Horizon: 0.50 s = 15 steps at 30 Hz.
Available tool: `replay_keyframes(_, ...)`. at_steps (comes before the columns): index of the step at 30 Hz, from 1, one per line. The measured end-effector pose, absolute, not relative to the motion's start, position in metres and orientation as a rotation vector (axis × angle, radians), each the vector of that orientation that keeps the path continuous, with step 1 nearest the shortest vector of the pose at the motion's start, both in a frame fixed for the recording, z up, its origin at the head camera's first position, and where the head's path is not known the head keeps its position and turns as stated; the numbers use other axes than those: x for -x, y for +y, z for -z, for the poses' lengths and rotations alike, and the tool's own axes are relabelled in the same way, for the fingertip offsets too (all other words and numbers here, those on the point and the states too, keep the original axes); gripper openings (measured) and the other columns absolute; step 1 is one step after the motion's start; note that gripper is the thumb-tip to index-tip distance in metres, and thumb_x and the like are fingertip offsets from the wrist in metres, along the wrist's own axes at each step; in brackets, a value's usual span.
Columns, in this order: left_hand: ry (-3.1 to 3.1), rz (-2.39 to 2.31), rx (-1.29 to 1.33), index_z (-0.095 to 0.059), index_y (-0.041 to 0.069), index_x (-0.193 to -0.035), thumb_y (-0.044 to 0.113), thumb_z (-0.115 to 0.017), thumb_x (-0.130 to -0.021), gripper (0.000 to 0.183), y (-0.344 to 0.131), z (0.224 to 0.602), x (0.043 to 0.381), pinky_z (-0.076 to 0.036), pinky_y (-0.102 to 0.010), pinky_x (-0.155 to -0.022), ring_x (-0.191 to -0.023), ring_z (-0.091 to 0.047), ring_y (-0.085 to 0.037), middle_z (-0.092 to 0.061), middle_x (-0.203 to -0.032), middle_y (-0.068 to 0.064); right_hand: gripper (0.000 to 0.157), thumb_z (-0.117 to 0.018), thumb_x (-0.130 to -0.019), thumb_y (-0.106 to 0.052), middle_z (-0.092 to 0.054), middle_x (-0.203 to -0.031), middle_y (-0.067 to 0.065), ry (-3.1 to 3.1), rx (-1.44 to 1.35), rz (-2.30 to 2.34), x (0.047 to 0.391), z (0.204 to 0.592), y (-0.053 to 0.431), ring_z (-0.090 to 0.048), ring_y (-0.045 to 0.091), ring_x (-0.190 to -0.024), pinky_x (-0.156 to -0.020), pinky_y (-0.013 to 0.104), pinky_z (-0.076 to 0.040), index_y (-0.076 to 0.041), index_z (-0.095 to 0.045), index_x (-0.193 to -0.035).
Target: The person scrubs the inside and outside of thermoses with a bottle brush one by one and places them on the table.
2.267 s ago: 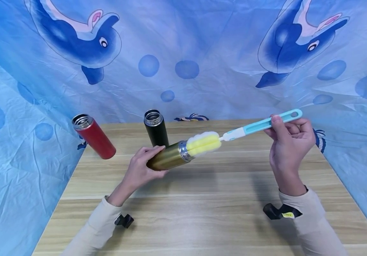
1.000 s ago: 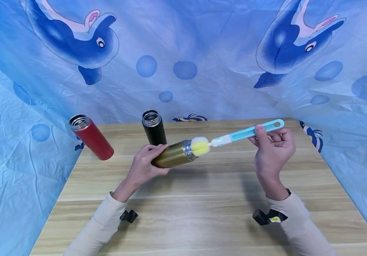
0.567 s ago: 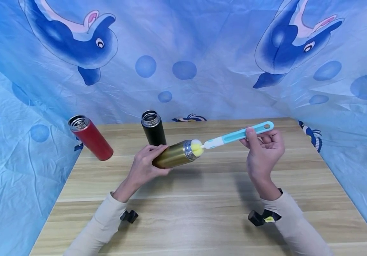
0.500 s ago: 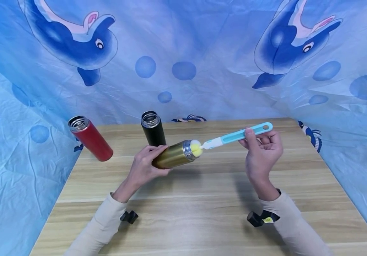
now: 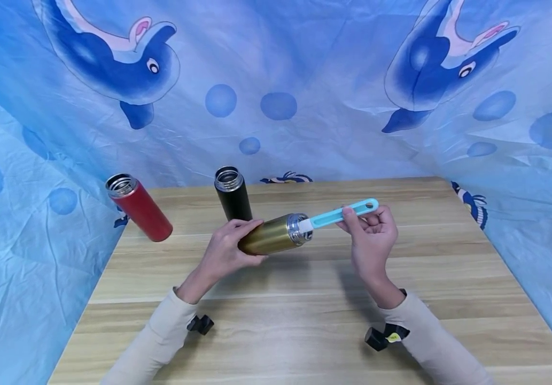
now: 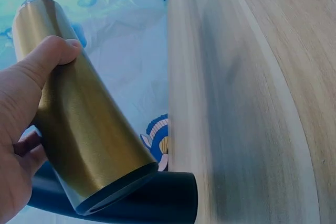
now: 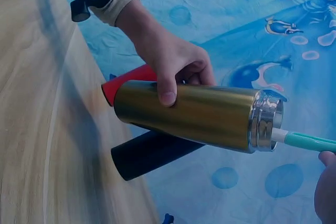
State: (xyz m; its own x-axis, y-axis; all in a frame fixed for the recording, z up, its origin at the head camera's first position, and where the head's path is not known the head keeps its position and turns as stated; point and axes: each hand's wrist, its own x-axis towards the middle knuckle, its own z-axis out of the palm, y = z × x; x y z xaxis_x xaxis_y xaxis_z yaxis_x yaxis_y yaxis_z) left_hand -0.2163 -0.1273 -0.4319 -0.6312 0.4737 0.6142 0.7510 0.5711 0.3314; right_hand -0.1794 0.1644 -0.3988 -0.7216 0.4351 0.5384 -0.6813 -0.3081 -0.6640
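My left hand (image 5: 227,251) grips a gold metal bottle (image 5: 270,235) round its lower body, holding it on its side above the table with the open steel mouth facing right. In the left wrist view the thumb lies across the bottle (image 6: 89,114). My right hand (image 5: 374,235) pinches the turquoise handle of a bottle brush (image 5: 333,216) between thumb and fingers. The brush's white neck enters the mouth, and its sponge head is hidden inside. The right wrist view shows the handle (image 7: 310,142) in line with the bottle (image 7: 194,114).
A black bottle (image 5: 234,200) stands uncapped right behind the gold one. Farther left stands a red bottle (image 5: 143,211), also uncapped. The wooden table (image 5: 295,331) meets a blue dolphin-print cloth (image 5: 324,144) at its back and sides.
My right hand has moved left, pushing the brush into the gold bottle until its yellow and white sponge went out of sight. The left hand and bottle have shifted slightly right.
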Motion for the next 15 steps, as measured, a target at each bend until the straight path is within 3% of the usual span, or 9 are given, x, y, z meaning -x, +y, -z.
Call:
replay_keyframes(8, -2.400, 0.798, 0.952, -0.071, 0.008, -0.126, 0.028, -0.100, -0.059, 0.076, -0.1284, 0.4312, 0.2145, -0.061, -0.044, -0.074, -0.097, -0.069, -0.028, -0.073, -0.111, -0.015, 0.017, -0.061, -0.090, 0.021, -0.073, -0.094, 0.024, -1.205, -0.507, -2.122, 0.1803, 0.3971, 0.1690, -0.077, 0.032, -0.085, -0.077, 0.041, -0.061, 0.010, -0.054, -0.101)
replay_keyframes(15, -2.402, 0.800, 0.934, -0.071, 0.007, -0.126, 0.027, -0.099, -0.061, 0.073, -0.1280, 0.4362, 0.2138, -0.062, -0.044, -0.076, -0.099, -0.069, -0.028, -0.072, -0.114, -0.015, 0.018, -0.069, -0.088, 0.015, -0.073, -0.088, 0.019, -1.215, -0.369, -2.076, 0.1812, 0.3955, 0.1711, -0.077, 0.025, -0.078, -0.067, 0.034, -0.062, 0.008, -0.056, -0.097)
